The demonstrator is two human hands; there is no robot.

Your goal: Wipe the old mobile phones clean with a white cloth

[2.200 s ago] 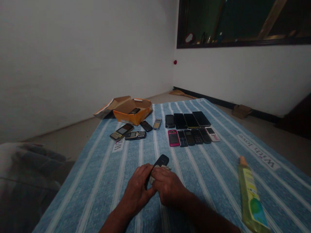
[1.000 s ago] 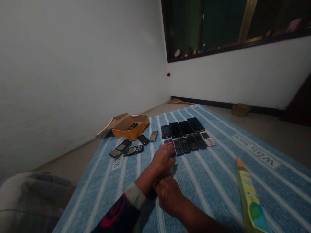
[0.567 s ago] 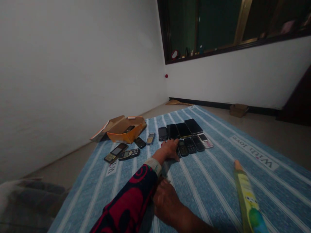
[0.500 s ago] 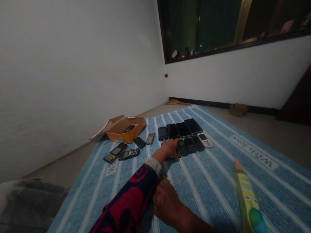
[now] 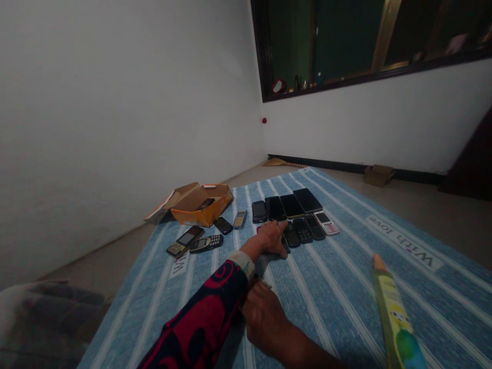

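My left hand (image 5: pixel 272 239) reaches over the front row of phones, thumb near and fingers far, around a dark keypad phone (image 5: pixel 285 245) that it mostly covers. A bit of a red phone (image 5: pixel 259 229) shows beside its knuckles. To its right lie a black keypad phone (image 5: pixel 292 234), another one (image 5: pixel 302 230), a dark phone (image 5: pixel 315 227) and a white-and-pink phone (image 5: pixel 327 223). My right hand (image 5: pixel 265 312) is closed in a fist beside the left sleeve (image 5: pixel 215 302); whatever its fingers hold is hidden.
Behind the front row lie several black phones (image 5: pixel 292 206). Leftward are an opened orange box (image 5: pixel 196 216) with a phone inside, and loose phones such as a slider phone (image 5: pixel 185 242). A yellow-green pencil-shaped thing (image 5: pixel 395 312) lies at right on the striped cloth (image 5: pixel 330 287).
The view has shifted slightly, so everything sits a little further right. My left hand stays at the same phone, and my right fist stays beside the sleeve. No phone has visibly changed place.
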